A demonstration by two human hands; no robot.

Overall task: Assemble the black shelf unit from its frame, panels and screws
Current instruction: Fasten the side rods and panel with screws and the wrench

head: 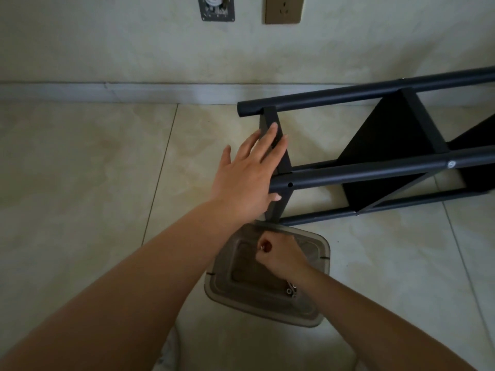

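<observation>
The black shelf unit (375,167) lies on its side on the floor, at the right, with round tubes running left to right and black panels between them. My left hand (249,175) rests flat with straight fingers against the end panel (284,159) at the unit's left end. A clear plastic tray (313,309) sits on the floor just below that end. Over the tray, my right hand (281,253) pinches a small silver screw (262,247) in curled fingers. Several more screws (291,289) lie in the tray's right part.
A pale wall with a grey skirting board (120,92) runs behind the unit. A power socket (284,9) and a metal wall plate (217,9) sit higher up. Pale floor tiles (80,183) spread to the left.
</observation>
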